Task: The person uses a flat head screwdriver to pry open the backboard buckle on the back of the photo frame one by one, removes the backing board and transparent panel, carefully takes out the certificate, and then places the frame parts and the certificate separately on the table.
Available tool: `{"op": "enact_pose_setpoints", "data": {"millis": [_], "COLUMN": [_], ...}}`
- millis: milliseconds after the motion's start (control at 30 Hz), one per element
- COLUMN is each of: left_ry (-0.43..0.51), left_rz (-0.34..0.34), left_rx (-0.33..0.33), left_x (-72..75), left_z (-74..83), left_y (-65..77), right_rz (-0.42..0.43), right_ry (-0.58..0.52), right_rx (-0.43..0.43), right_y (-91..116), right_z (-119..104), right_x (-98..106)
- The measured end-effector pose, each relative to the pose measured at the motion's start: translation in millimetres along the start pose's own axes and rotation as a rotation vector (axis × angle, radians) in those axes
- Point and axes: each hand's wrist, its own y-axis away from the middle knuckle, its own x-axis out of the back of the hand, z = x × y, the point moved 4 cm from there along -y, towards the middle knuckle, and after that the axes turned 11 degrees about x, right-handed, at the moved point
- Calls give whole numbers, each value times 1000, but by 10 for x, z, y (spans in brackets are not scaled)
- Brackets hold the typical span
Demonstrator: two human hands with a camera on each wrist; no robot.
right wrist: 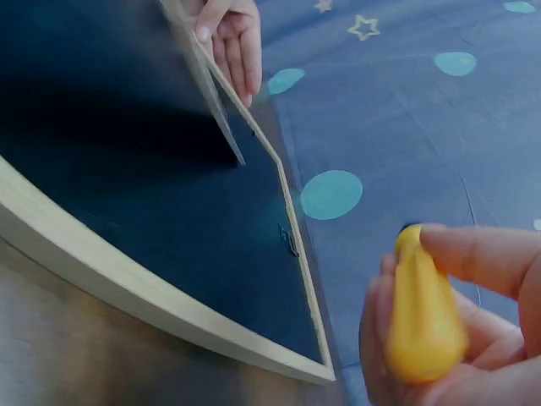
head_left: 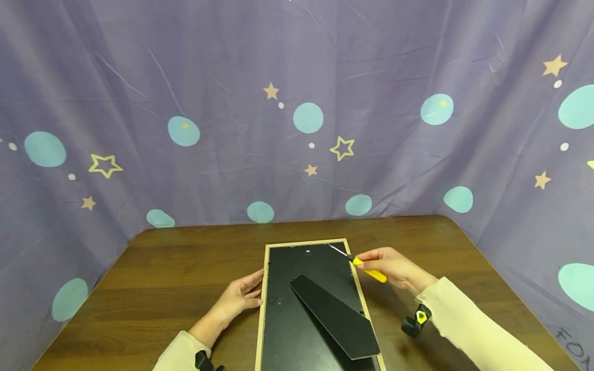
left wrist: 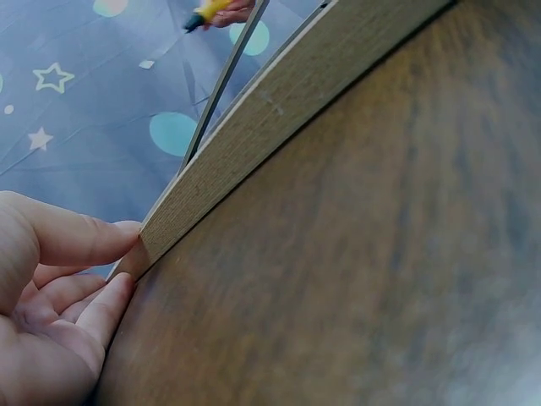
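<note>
A picture frame (head_left: 265, 278) with a light wooden rim lies face down, its black backing board (head_left: 287, 330) facing up. Hinged to that board, a black easel stand (head_left: 336, 314) slants across it, partly raised. My left hand (head_left: 236, 299) rests against the frame's left side; in the left wrist view its thumb (left wrist: 89, 241) touches the rim's upper edge and fingertips touch the outer side. My right hand (head_left: 392, 265) holds a screwdriver (head_left: 371, 272) by its yellow handle. Its metal shaft points to the frame's far edge near the right corner; exact tip contact is too small to tell.
The brown wooden table (head_left: 176, 268) extends around the frame. A purple curtain (head_left: 223, 154) with stars and blue dots hangs behind and beside it. A small hanger-like fitting (right wrist: 289, 240) sits by the far inner edge. Black straps with devices (head_left: 416, 320) are on the wrists.
</note>
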Motion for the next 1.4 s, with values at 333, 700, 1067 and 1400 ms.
{"op": "enact_pose_setpoints", "data": {"millis": [333, 700, 1067, 1400], "left_ry": [-11, -37, -18, 2], "left_rz": [-11, -16, -23, -4], "left_rx": [-3, 5, 11, -10], "left_x": [-6, -9, -35, -29], "left_z": [-13, 28, 30, 16], "left_y": [-21, -23, -56, -99], "right_rz": [-161, -108, -5, 90], "right_ry": [110, 430, 369, 496], "right_rx": [-42, 92, 165, 184], "right_y": [-298, -667, -874, -955], "right_z": [-165, -479, -376, -74], "right_x": [-226, -418, -600, -877]}}
